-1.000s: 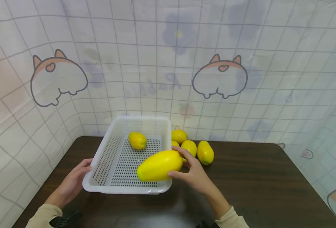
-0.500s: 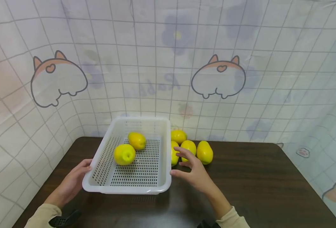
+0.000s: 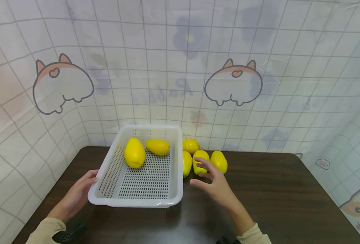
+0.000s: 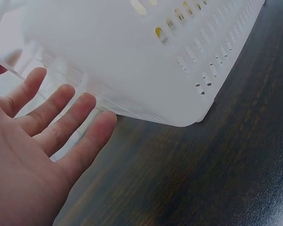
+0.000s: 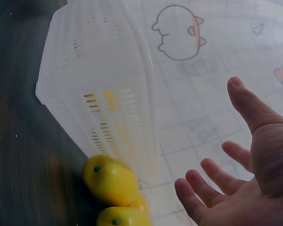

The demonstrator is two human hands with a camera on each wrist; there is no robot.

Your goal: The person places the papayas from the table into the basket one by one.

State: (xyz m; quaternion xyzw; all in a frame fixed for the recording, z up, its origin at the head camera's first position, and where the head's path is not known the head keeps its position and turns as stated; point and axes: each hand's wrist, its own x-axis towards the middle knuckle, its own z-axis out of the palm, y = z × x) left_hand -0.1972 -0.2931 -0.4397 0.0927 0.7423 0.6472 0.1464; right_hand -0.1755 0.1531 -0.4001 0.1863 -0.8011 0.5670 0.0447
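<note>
While gripping the white perforated plastic basket [image 3: 137,203] by its left side with the left hand [image 3: 77,193], easing the empty, spread-fingered right hand [image 3: 219,189] away from it, near 4 oval yellow fruits [image 3: 219,162] outside; leaving 2 similar fruits [image 3: 134,153] shifted farther back inside, apparently being partway through.

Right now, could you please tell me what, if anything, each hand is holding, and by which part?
The left hand holds the white basket by its left rim, towards the near corner; the right hand holds nothing.
</note>
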